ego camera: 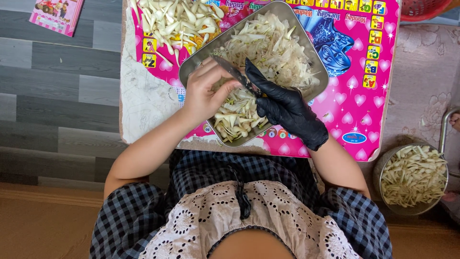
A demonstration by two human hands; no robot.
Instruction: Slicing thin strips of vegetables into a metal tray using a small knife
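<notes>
Knife (235, 74) in gloved right hand (287, 108)

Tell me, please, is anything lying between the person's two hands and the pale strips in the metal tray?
Nothing visible does. The bare left hand and the black-gloved right hand are directly over the metal tray, meeting around a dark knife just above the pale strips.

Bare pink mat (354, 103) at three o'clock of the tray (191, 64) gives passage; loose petals (177, 21) crowd eleven o'clock, a full pot (414, 177) blocks four
</notes>
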